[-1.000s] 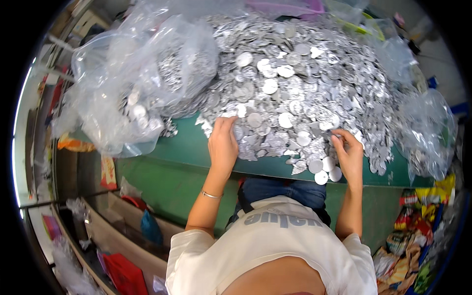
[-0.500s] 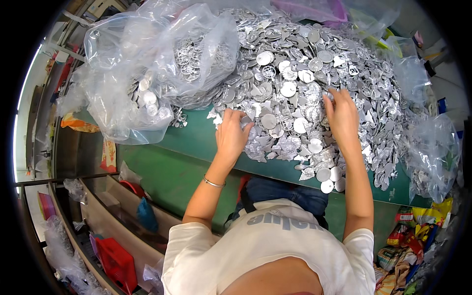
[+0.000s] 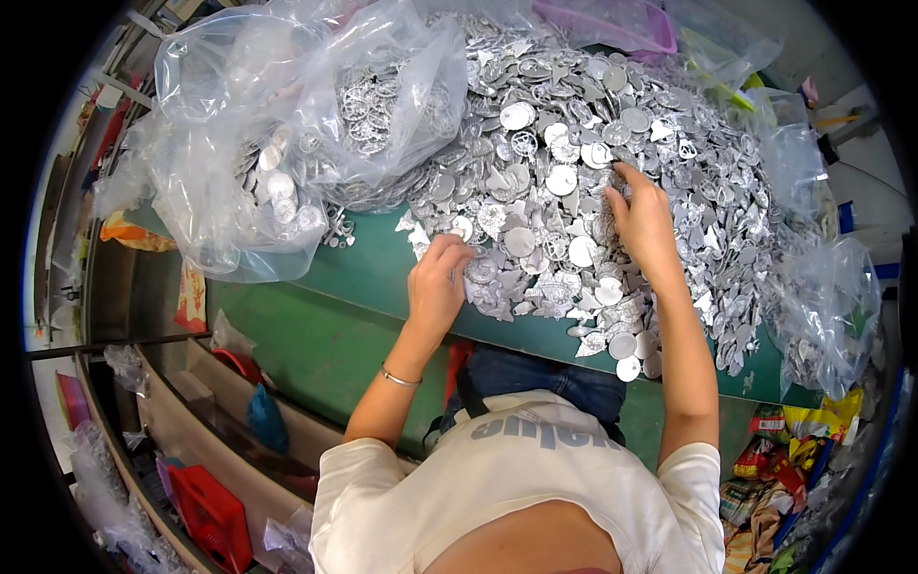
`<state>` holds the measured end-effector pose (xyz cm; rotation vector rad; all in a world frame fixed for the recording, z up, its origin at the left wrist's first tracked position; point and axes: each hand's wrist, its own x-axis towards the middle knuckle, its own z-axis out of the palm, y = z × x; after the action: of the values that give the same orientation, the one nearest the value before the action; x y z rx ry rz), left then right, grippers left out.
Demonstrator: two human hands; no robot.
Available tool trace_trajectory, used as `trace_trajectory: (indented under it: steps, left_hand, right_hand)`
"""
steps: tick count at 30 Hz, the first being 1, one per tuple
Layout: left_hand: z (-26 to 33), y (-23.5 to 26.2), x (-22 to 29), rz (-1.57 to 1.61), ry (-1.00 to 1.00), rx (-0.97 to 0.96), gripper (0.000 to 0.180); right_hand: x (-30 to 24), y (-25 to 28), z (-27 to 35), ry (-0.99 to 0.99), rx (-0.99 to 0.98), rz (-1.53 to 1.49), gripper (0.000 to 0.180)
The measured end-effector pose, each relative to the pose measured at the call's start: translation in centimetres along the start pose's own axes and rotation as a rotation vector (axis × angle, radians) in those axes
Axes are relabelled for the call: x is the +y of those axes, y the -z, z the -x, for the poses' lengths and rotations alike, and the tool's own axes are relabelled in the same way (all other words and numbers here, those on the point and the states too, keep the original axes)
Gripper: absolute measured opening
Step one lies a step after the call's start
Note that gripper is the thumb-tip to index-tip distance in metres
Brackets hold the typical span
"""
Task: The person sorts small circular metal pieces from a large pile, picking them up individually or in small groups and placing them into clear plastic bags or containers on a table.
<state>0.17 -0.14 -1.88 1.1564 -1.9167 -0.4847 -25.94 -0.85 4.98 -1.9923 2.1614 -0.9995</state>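
A broad heap of flat silver-grey metal charms [image 3: 564,182], round discs and cut-out shapes among them, covers much of the green tabletop [image 3: 368,277]. At the heap's near left edge is my left hand [image 3: 438,282], its fingers curled together over the outermost pieces. Whatever lies between those fingertips is hidden. My right hand [image 3: 644,228] reaches over the middle of the heap, thumb and forefinger apart, fingertips close to several round discs [image 3: 598,154]. No piece shows between them.
Clear plastic bags [image 3: 234,124] with more metal pieces stand on the left. Another clear bag [image 3: 832,306] lies at the right edge. A purple basket [image 3: 650,29] sits behind the heap. Below left are drawers with a red plastic container [image 3: 212,517]; coloured packets [image 3: 789,450] lie lower right.
My right hand has moved slightly left and farther into the heap. My left hand has drawn back a little toward me, its thumb and fingers now closer together. The whole view has shifted slightly.
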Motion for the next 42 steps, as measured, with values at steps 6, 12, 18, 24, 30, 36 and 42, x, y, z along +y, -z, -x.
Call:
trace_trajectory:
  steps: [6,12,18,24,30,36,42]
  left_hand:
    - [0.6,0.1,-0.2,0.026,0.021,-0.052,0.018]
    - [1.3,-0.4,0.3,0.104,0.057,0.045,0.025]
    - [1.4,0.1,0.4,0.147,0.1,0.168,0.021]
    - [1.3,-0.1,0.3,0.144,0.083,0.181,0.019]
    - [1.6,-0.1,0.0,0.125,0.081,0.208,0.021]
    - [1.3,0.0,0.1,0.131,0.078,0.23,0.02]
    - [-2.2,-0.5,2.3,0.195,-0.035,0.102,0.02]
  right_hand:
    - [-1.5,0.5,2.0,0.05,-0.065,-0.156,0.017]
    - [-0.4,-0.1,0.0,-0.079,-0.048,0.222,0.016]
    - [-1.4,-1.0,-2.5,-0.183,-0.138,0.362,0.024]
    - [-0.5,-1.4,-1.6,-0.102,0.004,0.075,0.011]
    - [-0.9,0.3,0.6,0.206,-0.073,0.006,0.012]
    - [1.5,2.5,1.8,-0.24,-0.053,-0.728,0.008]
    - [3.5,4.3,1.1,-0.688,-0.096,-1.832,0.032]
